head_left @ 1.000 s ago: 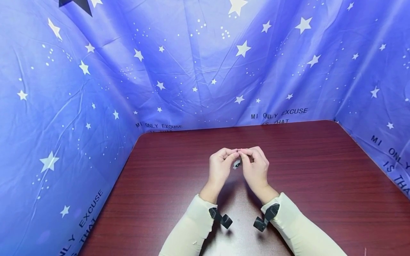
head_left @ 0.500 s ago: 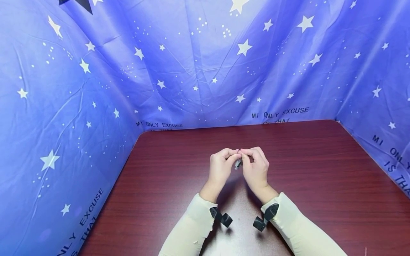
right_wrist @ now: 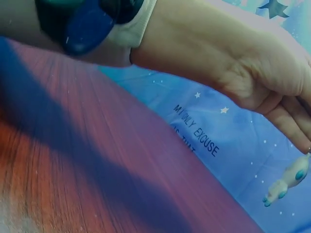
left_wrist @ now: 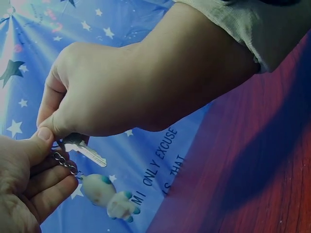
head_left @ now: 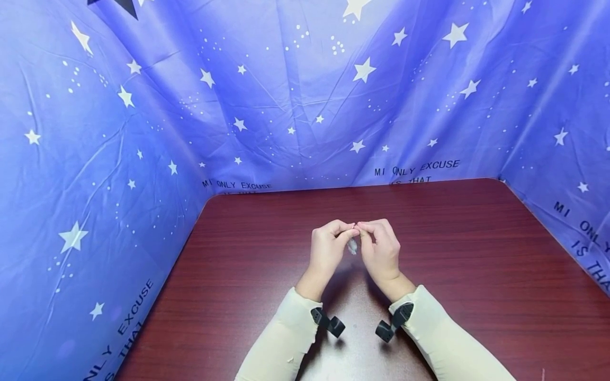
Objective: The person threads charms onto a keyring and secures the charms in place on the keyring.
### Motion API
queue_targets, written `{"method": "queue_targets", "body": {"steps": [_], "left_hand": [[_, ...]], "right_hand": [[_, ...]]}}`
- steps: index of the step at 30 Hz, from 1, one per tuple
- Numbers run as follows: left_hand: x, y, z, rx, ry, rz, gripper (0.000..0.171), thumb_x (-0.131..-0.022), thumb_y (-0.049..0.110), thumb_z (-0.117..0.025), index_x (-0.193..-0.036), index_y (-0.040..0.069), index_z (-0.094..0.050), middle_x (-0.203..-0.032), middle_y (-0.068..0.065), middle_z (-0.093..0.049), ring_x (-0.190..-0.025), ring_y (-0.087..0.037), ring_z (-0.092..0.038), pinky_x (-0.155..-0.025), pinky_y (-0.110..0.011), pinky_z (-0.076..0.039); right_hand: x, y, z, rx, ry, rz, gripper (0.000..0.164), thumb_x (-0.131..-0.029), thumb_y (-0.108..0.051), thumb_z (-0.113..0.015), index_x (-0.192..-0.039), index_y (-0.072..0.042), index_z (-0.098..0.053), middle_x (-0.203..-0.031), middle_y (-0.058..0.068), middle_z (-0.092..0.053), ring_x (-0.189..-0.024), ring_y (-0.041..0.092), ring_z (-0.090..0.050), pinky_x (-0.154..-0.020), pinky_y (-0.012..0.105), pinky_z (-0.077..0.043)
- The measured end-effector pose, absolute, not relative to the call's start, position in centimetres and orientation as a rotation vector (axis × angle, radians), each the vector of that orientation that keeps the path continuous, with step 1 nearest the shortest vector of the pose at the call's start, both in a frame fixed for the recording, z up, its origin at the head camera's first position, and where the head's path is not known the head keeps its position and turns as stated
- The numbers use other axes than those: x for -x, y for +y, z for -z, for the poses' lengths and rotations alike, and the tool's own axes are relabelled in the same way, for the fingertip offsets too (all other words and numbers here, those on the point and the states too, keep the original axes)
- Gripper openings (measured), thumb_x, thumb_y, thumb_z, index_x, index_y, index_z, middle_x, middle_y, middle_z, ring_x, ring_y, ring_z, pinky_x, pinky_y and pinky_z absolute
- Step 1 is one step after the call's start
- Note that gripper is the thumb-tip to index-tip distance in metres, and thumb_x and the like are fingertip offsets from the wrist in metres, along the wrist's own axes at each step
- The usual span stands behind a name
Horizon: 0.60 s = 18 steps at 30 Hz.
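Both hands meet fingertip to fingertip over the middle of the table. The left hand [head_left: 329, 251] pinches a silver key [left_wrist: 85, 150] by its head, which is mostly hidden under the fingers; the blade points down and out. At the thumb of the right hand [head_left: 381, 248], a thin dark key ring [left_wrist: 57, 145] shows, pinched between thumb and fingers. From it a short metal chain [left_wrist: 63, 161] runs down across the right fingers. A small white figure keychain [left_wrist: 101, 191] with teal patches dangles at the chain's end, also seen in the right wrist view below the right hand [right_wrist: 272, 73].
A dark red wood-grain table [head_left: 229, 275] lies beneath the hands. Blue star-printed cloth [head_left: 295, 95] encloses it at the back and sides. Black camera mounts [head_left: 329, 323] sit on both cream sleeves [head_left: 281, 338].
The dangling figure has turned about its chain, so its dark-marked side no longer faces the head camera. Both hands stay almost in place, fingertips still together.
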<state>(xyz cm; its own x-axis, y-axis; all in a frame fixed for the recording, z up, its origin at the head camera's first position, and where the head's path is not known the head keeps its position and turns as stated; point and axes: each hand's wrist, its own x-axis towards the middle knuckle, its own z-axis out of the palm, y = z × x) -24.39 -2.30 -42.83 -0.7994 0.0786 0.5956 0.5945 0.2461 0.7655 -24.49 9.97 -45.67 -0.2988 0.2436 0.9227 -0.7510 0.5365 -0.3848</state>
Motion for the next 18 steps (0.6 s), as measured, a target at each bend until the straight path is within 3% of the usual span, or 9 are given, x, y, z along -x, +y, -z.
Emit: {"method": "queue_targets", "body": {"steps": [5, 12, 18], "left_hand": [[24.5, -2.6, 42.8, 0.627, -2.093, 1.513, 0.011, -0.083, 0.012, -0.080, -0.084, 0.001, -0.077, -0.086, -0.009, -0.077, -0.066, -0.009, -0.069, -0.056, -0.016, -0.052], [24.7, -3.0, 42.8, 0.723, -2.045, 1.617, 0.011, -0.085, 0.010, -0.077, -0.085, -0.001, -0.076, -0.081, -0.012, -0.076, -0.053, -0.027, -0.070, -0.053, -0.027, -0.058], [25.1, -3.8, 42.4, 0.766, -2.104, 1.527, 0.011, -0.083, 0.013, -0.079, -0.085, 0.003, -0.077, -0.075, -0.007, -0.076, -0.058, -0.017, -0.070, -0.053, -0.020, -0.052]], "right_hand": [[24.6, 10.2, 45.5, -0.480, -1.613, -1.028, 0.017, -0.077, 0.014, -0.078, -0.089, 0.003, -0.072, -0.084, 0.015, -0.068, -0.073, 0.029, -0.067, -0.073, 0.019, -0.052], [24.5, 10.6, 45.0, -0.484, -1.694, -1.187, 0.018, -0.077, 0.016, -0.077, -0.088, 0.002, -0.072, -0.079, 0.013, -0.066, -0.066, 0.022, -0.062, -0.069, 0.008, -0.047], [24.8, 11.6, 44.3, -0.606, -1.762, -1.291, 0.019, -0.074, 0.018, -0.079, -0.086, 0.003, -0.073, -0.078, 0.011, -0.066, -0.061, 0.012, -0.057, -0.056, 0.012, -0.046]]}}
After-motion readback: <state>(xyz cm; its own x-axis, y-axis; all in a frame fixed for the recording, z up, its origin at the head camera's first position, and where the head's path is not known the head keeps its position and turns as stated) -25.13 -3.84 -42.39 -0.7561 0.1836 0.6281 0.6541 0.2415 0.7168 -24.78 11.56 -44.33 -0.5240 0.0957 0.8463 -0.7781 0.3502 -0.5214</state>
